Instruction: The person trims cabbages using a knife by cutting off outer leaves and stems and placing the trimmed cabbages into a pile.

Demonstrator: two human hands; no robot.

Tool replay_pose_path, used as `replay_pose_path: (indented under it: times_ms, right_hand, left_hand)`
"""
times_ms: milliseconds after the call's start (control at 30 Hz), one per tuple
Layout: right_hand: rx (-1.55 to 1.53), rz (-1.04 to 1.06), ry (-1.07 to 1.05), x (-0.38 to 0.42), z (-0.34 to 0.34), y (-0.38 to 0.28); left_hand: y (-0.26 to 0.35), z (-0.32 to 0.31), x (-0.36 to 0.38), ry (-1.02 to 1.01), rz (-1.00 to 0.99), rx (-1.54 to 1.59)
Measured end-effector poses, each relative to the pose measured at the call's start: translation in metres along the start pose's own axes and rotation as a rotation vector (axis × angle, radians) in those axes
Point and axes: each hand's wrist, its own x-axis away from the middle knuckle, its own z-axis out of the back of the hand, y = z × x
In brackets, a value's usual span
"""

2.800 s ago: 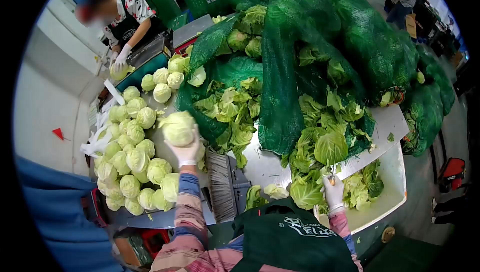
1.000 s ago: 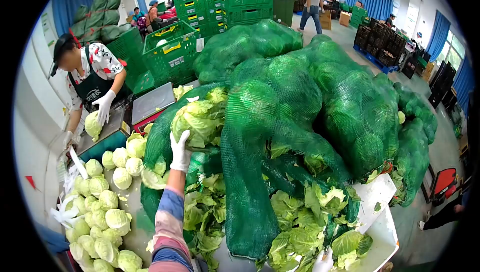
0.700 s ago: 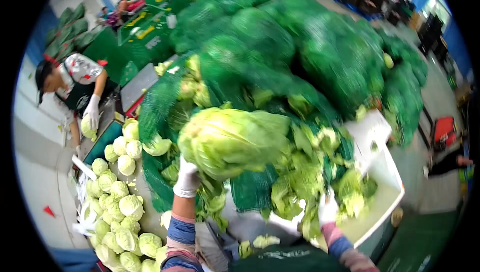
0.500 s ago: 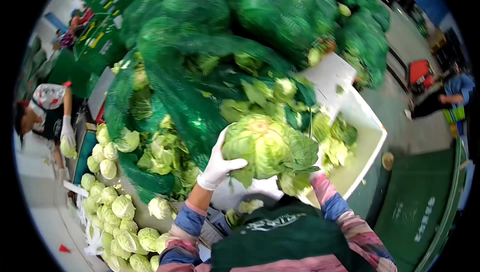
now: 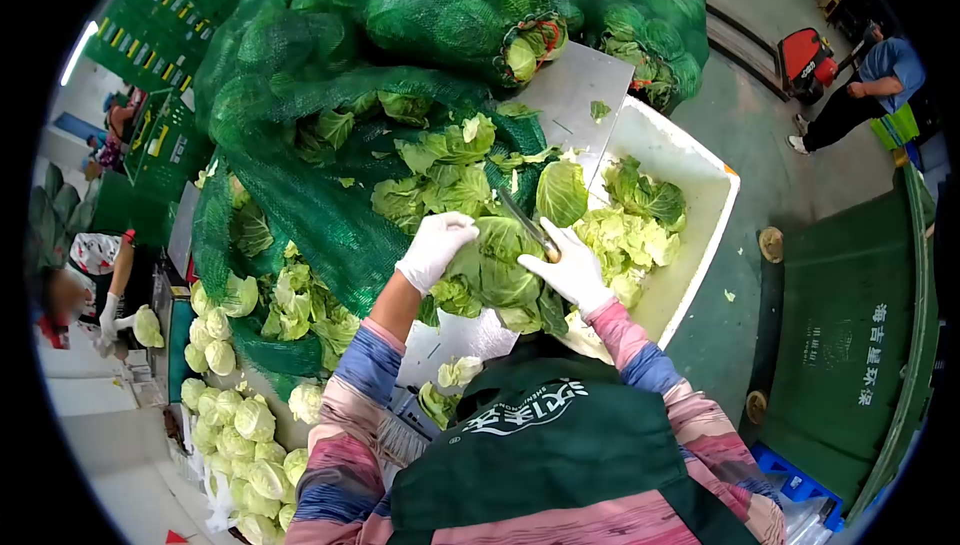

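A cabbage (image 5: 503, 263) with loose green outer leaves lies in front of me, between my gloved hands. My left hand (image 5: 437, 248) is at its left upper side, fingers curled together; whatever they pinch is hidden. In my right hand (image 5: 572, 270) is a knife (image 5: 522, 215), its dark blade slanting up and left over the cabbage. The right thumb points left, over the cabbage's side. Loose cabbage leaves (image 5: 445, 190) lie just beyond on green netting (image 5: 310, 215).
A white bin (image 5: 712, 220) at right holds trimmed leaves. Full mesh sacks (image 5: 450, 10) rise behind. Trimmed cabbages (image 5: 245, 435) are piled at left. A green container (image 5: 840, 325) stands right. One person works at far left; another stands by a red pallet jack (image 5: 805, 65).
The cabbage has gone from being held up in both hands to lying lower between them. The knife now shows in my right hand. My left hand has curled, and the view has shifted.
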Motion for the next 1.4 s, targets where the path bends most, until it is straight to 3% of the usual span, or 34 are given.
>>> replay_pose_path:
  times_ms: [33,100,200,300,333,367,433,467,500,567,700,1000,1033,1200,1300,1400]
  right_hand:
    - [-0.01,-0.005,0.001,-0.002,0.002,-0.004]
    - [0.073,-0.019,-0.079,-0.012,0.006,-0.008]
    - [0.197,-0.069,-0.154,-0.031,0.023,-0.024]
    - [0.31,-0.03,-0.159,-0.044,0.019,-0.021]
    - [0.32,-0.024,-0.187,-0.049,0.018,-0.022]
    - [0.33,-0.018,-0.215,-0.052,0.018,-0.023]
    - [0.353,-0.04,-0.195,-0.056,0.013,-0.022]
    - [0.38,-0.058,-0.178,-0.059,0.012,-0.019]
    - [0.379,-0.06,-0.176,-0.06,0.012,-0.015]
    - [0.373,0.014,-0.221,-0.063,0.015,-0.004]
    - [0.399,0.118,-0.26,-0.049,0.029,-0.026]
    - [0.478,0.208,-0.2,-0.047,0.02,-0.027]
    - [0.417,0.389,-0.033,-0.044,0.008,-0.015]
    - [0.438,0.485,-0.105,-0.048,-0.001,-0.012]
    - [0.443,0.382,-0.118,-0.05,-0.003,-0.009]
    - [0.295,0.34,0.019,-0.056,-0.01,0.013]
  left_hand:
    - [0.004,-0.001,0.0,-0.058,0.057,0.206]
    - [0.021,-0.013,0.006,-0.181,-0.011,0.542]
    - [0.049,-0.035,0.018,-0.254,-0.038,0.625]
    - [0.033,-0.049,0.013,-0.111,-0.031,0.123]
    - [0.022,-0.051,0.012,-0.075,-0.152,0.08]
    - [0.008,-0.058,0.011,0.067,-0.214,0.291]
    - [0.002,-0.075,0.024,0.406,-0.427,0.131]
    - [-0.012,-0.076,0.028,0.577,-0.584,-0.238]
    - [-0.018,-0.075,0.035,0.602,-0.698,-0.59]
    - [-0.032,-0.089,0.039,0.551,-0.586,-0.438]
    - [-0.05,-0.078,0.041,0.38,-0.384,-0.441]
    - [-0.053,-0.077,0.04,0.385,-0.43,-0.664]
    - [-0.054,-0.078,0.038,0.386,-0.433,-0.663]
    - [-0.041,-0.085,0.042,0.366,-0.394,-0.748]
    - [-0.036,-0.085,0.043,0.361,-0.39,-0.715]
    - [-0.033,-0.084,0.045,0.344,-0.363,-0.693]
